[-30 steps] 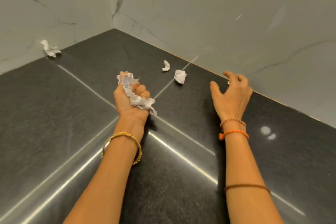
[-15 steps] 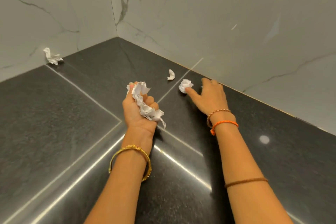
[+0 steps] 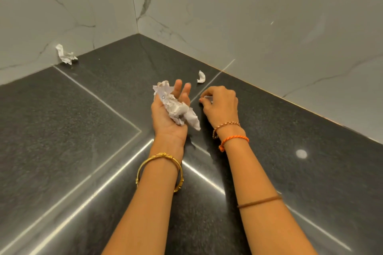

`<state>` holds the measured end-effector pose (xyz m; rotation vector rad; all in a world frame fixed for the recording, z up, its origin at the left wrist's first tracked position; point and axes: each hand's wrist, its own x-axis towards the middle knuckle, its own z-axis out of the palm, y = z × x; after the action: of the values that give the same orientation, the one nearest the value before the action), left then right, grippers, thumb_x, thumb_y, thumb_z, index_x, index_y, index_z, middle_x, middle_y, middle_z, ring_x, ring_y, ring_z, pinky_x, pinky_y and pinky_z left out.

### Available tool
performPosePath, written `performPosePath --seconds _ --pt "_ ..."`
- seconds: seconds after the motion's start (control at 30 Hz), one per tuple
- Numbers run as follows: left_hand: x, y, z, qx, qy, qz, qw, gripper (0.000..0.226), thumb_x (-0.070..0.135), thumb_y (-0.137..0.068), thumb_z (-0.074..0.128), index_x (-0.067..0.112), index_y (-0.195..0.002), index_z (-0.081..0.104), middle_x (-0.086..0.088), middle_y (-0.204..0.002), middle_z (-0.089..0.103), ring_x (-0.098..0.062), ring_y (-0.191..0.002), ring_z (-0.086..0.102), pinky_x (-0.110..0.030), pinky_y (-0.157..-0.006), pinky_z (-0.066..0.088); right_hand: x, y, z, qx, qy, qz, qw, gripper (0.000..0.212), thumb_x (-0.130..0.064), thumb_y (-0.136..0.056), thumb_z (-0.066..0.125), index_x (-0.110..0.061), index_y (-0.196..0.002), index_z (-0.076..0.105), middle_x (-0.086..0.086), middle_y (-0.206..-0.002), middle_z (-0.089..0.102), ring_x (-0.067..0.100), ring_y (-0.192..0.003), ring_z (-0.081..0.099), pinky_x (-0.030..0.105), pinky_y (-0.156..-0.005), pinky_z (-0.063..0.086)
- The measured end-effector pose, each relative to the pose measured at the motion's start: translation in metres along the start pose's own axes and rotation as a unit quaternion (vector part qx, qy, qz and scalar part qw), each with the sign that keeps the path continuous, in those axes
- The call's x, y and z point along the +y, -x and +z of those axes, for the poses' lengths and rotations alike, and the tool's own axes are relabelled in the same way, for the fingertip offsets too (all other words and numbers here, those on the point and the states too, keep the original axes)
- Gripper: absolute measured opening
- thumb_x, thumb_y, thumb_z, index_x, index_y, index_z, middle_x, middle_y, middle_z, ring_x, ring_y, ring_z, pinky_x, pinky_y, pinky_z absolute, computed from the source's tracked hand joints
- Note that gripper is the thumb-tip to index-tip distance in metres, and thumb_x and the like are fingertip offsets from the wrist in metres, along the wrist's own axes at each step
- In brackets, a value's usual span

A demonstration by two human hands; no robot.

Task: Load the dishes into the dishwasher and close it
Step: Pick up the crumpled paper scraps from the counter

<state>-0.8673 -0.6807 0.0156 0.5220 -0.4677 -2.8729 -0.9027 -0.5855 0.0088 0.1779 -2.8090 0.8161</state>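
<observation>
Head view: no dishes or dishwasher show; left hand (image 3: 169,115) lies palm up, fingers loosely apart, cradling a crumpled paper wad (image 3: 177,107) — small ink marks, unreadable; right hand (image 3: 220,102) curls, pinching a paper scrap (image 3: 207,97) over the dark countertop (image 3: 72,130); another paper bit (image 3: 201,77) lies beyond.

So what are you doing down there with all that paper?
A person is picking up crumpled paper from a dark tiled surface in a marble-walled corner. The left hand lies palm up with a wad of crumpled paper in it, fingers mostly straight. The right hand is curled round a small white scrap beside it. Two more pieces lie loose: one scrap near the right wall and one against the left wall. No dishes or dishwasher are in view.
</observation>
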Motion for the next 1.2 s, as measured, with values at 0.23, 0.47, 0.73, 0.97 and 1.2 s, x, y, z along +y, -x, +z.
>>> performPosePath --seconds 0.23,0.47,0.73,0.97,1.2 --pt "-0.003 0.002 0.003 -0.028 -0.024 0.01 0.999 0.013 0.015 -0.098 0.038 0.013 -0.099 0.051 -0.008 -0.088 0.061 -0.024 -0.083 0.064 -0.029 -0.076 0.053 -0.001 0.002 -0.001 -0.005 0.013 0.024 1.0 0.019 -0.013 -0.087 0.057 -0.009 -0.101 0.069 0.013 -0.108 0.065 0.028 -0.105 0.057 0.03 -0.082 0.043" --pt "-0.009 -0.002 0.0 -0.016 -0.081 0.012 0.997 0.019 0.024 -0.097 0.037 0.016 -0.108 0.051 -0.004 -0.102 0.058 -0.03 -0.124 0.045 -0.041 -0.095 0.041 -0.011 0.005 -0.013 0.078 -0.454 0.05 0.886 0.006 -0.007 -0.084 0.063 -0.012 -0.084 0.068 -0.005 -0.068 0.062 -0.004 -0.055 0.053 0.014 -0.053 0.041" --pt "-0.011 -0.005 -0.002 -0.064 -0.025 -0.003 0.998 0.05 0.023 -0.098 0.031 0.008 -0.068 0.067 -0.005 -0.059 0.067 -0.012 -0.055 0.067 -0.02 -0.053 0.056 -0.039 0.015 0.003 0.029 -0.395 -0.109 0.912 0.008 -0.005 -0.084 0.062 -0.004 -0.09 0.067 -0.001 -0.082 0.066 0.011 -0.08 0.062 0.026 -0.079 0.051" --pt "-0.008 -0.003 -0.002 -0.067 -0.002 0.025 0.997 0.035 0.039 -0.096 0.036 0.015 -0.077 0.055 0.0 -0.06 0.063 -0.01 -0.053 0.064 -0.019 -0.056 0.054 -0.037 0.016 0.01 0.078 -0.243 -0.144 0.956 0.026 -0.034 -0.078 0.056 -0.017 -0.076 0.075 -0.002 -0.107 0.064 0.02 -0.114 0.042 0.027 -0.09 0.024" --pt "-0.011 -0.005 -0.004 -0.089 -0.078 0.01 0.993 0.021 0.026 -0.089 0.052 0.015 -0.072 0.058 0.002 -0.057 0.062 -0.009 -0.054 0.063 -0.021 -0.052 0.053 -0.024 0.017 -0.006 0.025 -0.391 -0.06 0.918 0.02 -0.027 -0.081 0.06 -0.012 -0.081 0.074 -0.005 -0.111 0.051 0.013 -0.111 0.047 0.025 -0.095 0.038"
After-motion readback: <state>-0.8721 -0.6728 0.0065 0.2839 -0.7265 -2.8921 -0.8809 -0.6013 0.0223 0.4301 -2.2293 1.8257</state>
